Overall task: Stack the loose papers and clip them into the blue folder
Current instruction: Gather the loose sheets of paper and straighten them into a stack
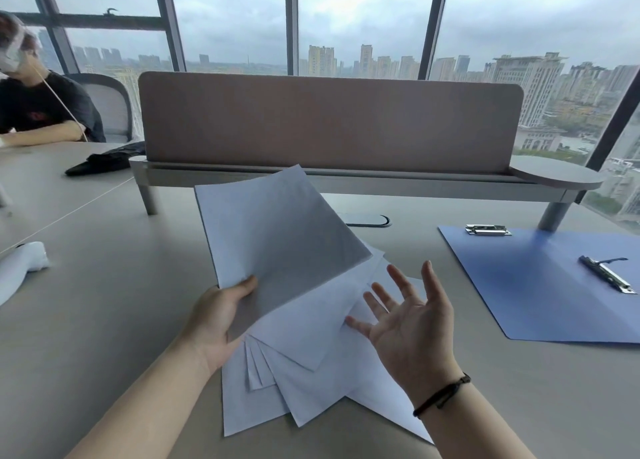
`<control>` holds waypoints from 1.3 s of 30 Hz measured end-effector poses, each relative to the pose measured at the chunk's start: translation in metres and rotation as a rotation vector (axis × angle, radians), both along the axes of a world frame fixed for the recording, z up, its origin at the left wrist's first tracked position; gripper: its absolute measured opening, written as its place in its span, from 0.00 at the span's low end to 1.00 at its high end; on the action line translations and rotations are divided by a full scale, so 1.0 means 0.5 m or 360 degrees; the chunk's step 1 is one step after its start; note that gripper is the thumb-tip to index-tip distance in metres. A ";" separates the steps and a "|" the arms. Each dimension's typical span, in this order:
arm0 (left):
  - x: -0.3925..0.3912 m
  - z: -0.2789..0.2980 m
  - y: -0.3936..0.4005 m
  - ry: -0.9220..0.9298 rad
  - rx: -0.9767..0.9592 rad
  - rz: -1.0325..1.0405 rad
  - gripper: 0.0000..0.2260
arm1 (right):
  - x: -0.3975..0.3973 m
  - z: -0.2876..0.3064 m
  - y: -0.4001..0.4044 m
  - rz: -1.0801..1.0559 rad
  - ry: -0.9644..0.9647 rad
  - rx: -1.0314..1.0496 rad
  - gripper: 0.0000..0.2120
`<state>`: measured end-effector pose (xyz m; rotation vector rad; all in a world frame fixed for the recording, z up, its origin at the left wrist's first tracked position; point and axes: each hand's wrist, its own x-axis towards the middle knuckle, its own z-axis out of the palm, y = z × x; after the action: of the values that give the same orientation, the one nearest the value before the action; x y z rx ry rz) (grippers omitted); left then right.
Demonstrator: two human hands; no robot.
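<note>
The left hand [221, 316] pinches a lifted sheet [277, 237] by its lower corner, thumb on top, so the sheet stands tilted above the papers [311, 382] fanned out on the desk [114, 320] near its front edge. The right hand [412, 330] hovers palm-up over the right side of the fan, fingers spread, holding nothing.

The folder [540, 292] lies open well apart, toward the desk's right edge, with one clip [607, 275] on it and a second clip [487, 230] at its far corner.

Risks from here, as I judge them:
- The sheet is held at one corner only; it may droop, crease, or slip from the pinch.
- The papers lie at many angles; gathering them in haste may bend corners or leave one behind.
- Some corners sit close to the front edge, so a sweep toward the body may push them off.
- An unsquared stack may not seat under the clip.
</note>
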<state>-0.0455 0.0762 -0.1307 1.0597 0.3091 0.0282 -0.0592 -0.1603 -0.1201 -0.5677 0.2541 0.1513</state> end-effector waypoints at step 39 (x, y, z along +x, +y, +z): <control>-0.012 -0.009 -0.022 -0.0178 0.0778 -0.0232 0.19 | -0.005 0.014 -0.026 0.0273 0.0130 -0.1175 0.11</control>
<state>-0.0516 0.0650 -0.1354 1.5573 0.1226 0.0327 -0.0614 -0.1733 -0.1131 -1.3202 0.3413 0.2489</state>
